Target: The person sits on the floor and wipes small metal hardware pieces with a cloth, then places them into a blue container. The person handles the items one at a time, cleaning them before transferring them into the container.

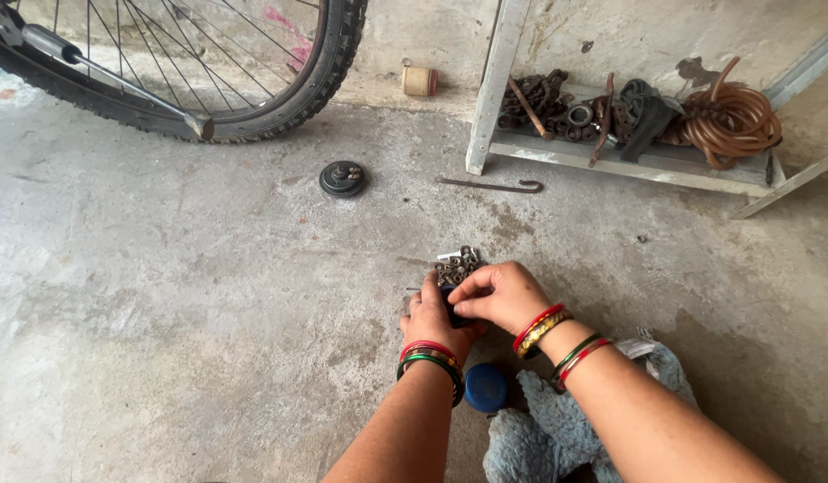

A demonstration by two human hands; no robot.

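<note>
Both hands meet low in the middle of the view, over a bare concrete floor (164, 295). The left hand (429, 319) and the right hand (502, 296) press together around a small dark object (452, 310), mostly hidden between the fingers, so its kind cannot be told. The left hand's grip cups it from below and the left side; the right hand's grip is narrow, its fingertips pinching at the object's top. Each wrist wears red, green and gold bangles (539, 327). Just beyond the fingers, touching or nearly touching them, lies a small heap of metal nuts and bolts (459, 263) on the floor. Just beside the left wrist, toward the person, sits a round blue cap (485, 387), and next to it a grey-blue fuzzy cloth (557, 429) lies under the right forearm. Farther off, a round black part (342, 178) rests on the floor near a bicycle wheel (253, 98), well apart from the hands. A bent metal rod (490, 186) lies before a low white rack (611, 156) bearing rusty chain, bearings and a coiled brown hose (731, 121). A small spool (419, 80) stands by the wall.
</note>
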